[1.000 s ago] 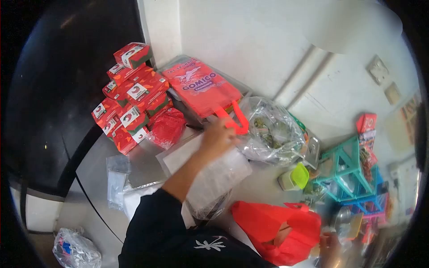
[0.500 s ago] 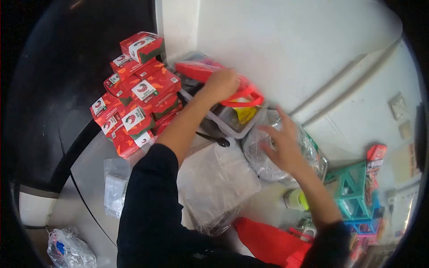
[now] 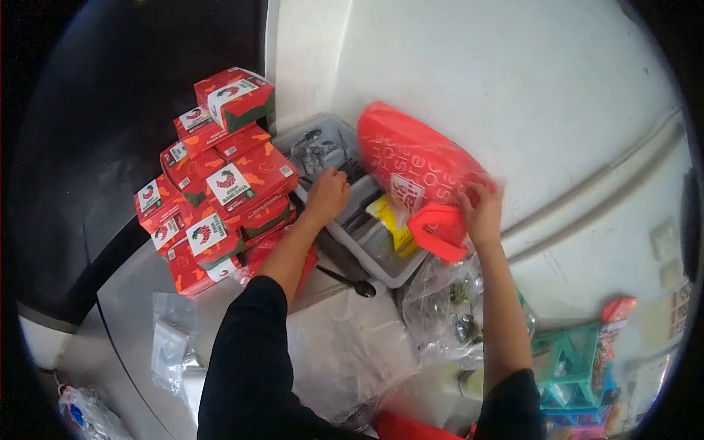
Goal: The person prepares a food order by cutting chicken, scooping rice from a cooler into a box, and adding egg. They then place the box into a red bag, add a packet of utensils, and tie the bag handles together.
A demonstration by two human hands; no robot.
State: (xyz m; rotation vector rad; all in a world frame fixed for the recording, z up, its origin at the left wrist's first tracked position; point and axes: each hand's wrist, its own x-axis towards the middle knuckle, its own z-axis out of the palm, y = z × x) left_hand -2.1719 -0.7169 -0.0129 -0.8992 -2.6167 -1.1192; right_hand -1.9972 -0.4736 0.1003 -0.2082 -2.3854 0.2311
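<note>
My right hand (image 3: 480, 213) pinches the edge of a red plastic bag (image 3: 418, 150) with white print, holding it up against the white wall. The bag's handle loop (image 3: 440, 227) hangs below. My left hand (image 3: 328, 196) is over a grey divided bin (image 3: 348, 246), fingers curled and their tips hidden, so what they hold, if anything, does not show. Wrapped cutlery (image 3: 312, 154) lies in the bin's far compartment. A yellow packet (image 3: 392, 224) sits in the near one. A black spoon (image 3: 359, 286) rests just outside the bin.
Stacked red food boxes (image 3: 235, 183) stand on the left. Clear plastic bags (image 3: 352, 345) lie on the counter in front of me. A bulging clear bag (image 3: 447, 301) is right of the bin. Teal plastic baskets (image 3: 568, 367) stand at the lower right.
The red bag has passed from my left hand to my right and now hangs further right, spread out. My left hand has come down to the bin, whose cutlery is now uncovered.
</note>
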